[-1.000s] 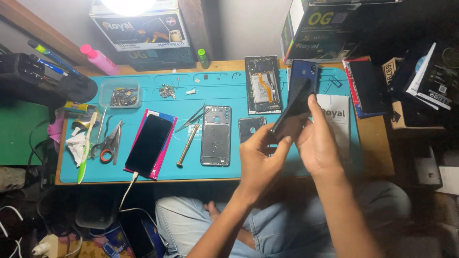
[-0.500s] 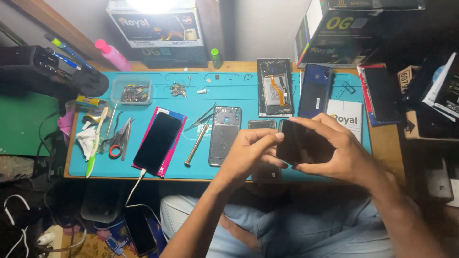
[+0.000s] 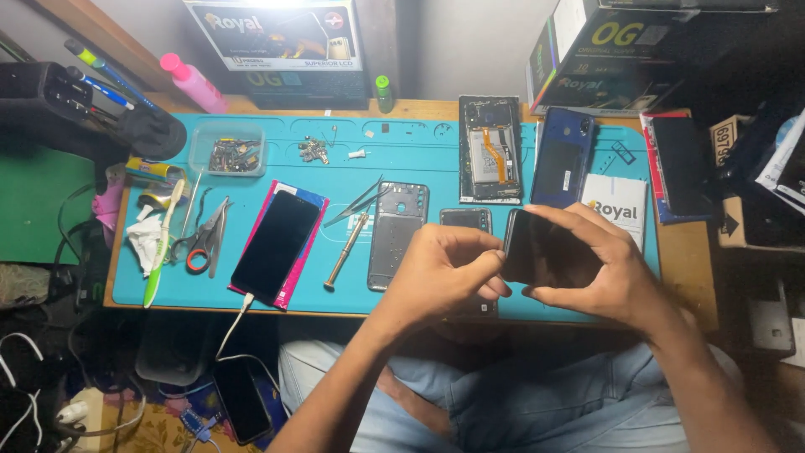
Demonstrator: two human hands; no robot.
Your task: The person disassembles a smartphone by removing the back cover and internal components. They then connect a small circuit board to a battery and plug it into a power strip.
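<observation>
My right hand [image 3: 605, 270] grips a black phone screen panel [image 3: 543, 249] flat above the front edge of the blue work mat [image 3: 419, 155]. My left hand [image 3: 443, 273] pinches the panel's left edge with thumb and fingers. Just behind my left hand lie a small dark phone part [image 3: 465, 219] and a grey phone frame [image 3: 397, 234]. Further back on the mat rest an opened phone with orange ribbon cable [image 3: 489, 151] and a blue phone back cover [image 3: 563, 157].
A black phone on a pink case [image 3: 277, 245] lies left of centre with a white cable attached. Tweezers [image 3: 360, 201], a screwdriver [image 3: 346, 250], scissors [image 3: 204, 239] and a clear screw tray [image 3: 227, 152] sit on the mat. Boxes [image 3: 277, 42] line the back; another phone [image 3: 241, 399] lies on the floor.
Both hands brought the dark panel down from an upright tilt over the mat's right side to a flat hold near the front edge. My view shifted slightly.
</observation>
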